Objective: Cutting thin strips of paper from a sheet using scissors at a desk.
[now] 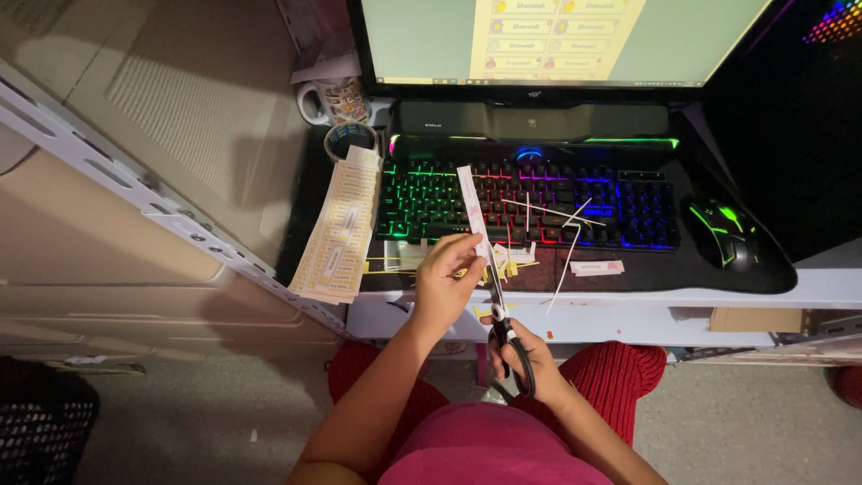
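Desk (808,286), with backlit keyboard (530,202). Label sheet (337,229), at the keyboard's left. Paper strip (473,208): light, limp, tears easily; best pinched near its lower end. Left hand (447,283), raised over the desk edge, fingers pinching the strip. Right hand (530,359), low, fingers closed through scissors (499,310) handles.

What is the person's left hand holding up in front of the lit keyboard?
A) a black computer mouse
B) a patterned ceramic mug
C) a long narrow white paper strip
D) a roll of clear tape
C: the left hand pinches a long narrow white paper strip that stands up over the rainbow-lit black keyboard, while the right hand works black-handled metal scissors at its lower end.
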